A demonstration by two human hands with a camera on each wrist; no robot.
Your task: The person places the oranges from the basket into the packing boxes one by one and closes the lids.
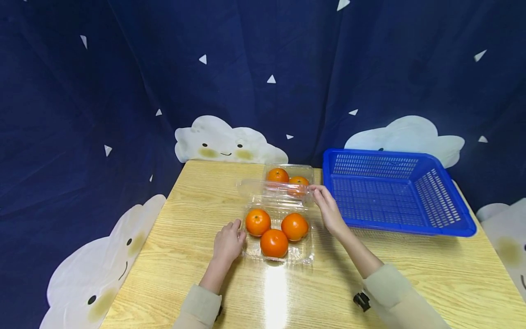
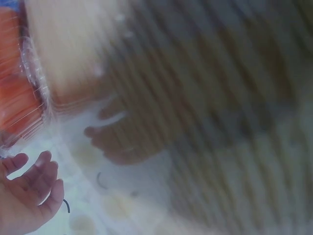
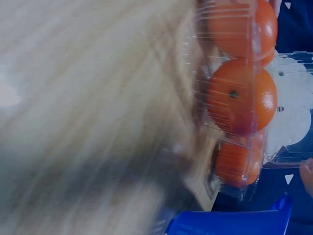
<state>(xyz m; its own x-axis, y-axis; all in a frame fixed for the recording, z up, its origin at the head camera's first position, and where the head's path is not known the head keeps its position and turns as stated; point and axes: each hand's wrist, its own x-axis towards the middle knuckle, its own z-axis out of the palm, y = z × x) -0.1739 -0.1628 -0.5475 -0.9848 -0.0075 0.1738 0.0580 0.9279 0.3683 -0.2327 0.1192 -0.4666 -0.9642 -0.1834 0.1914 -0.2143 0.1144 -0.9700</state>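
Note:
In the head view a clear plastic clamshell box [image 1: 304, 249] sits on the table with three orange fruits [image 1: 274, 243] in its base. Its lid [image 1: 250, 186] is raised and tilted at the far side. My right hand [image 1: 330, 214] holds the lid's far right corner by the fingertips; in the right wrist view only a bit of finger [image 3: 307, 174] shows beside the lid. My left hand [image 1: 228, 242] rests at the box's left wall, fingers relaxed; the left wrist view shows them loosely bent [image 2: 32, 196] below the box.
Behind the lid stands a second clear box [image 1: 306, 171] with orange fruits in it. A blue slotted basket [image 1: 411, 228] occupies the table's right side. Dark blue curtain [image 1: 255, 41] with cloud prints hangs behind the wooden table [image 1: 197, 196].

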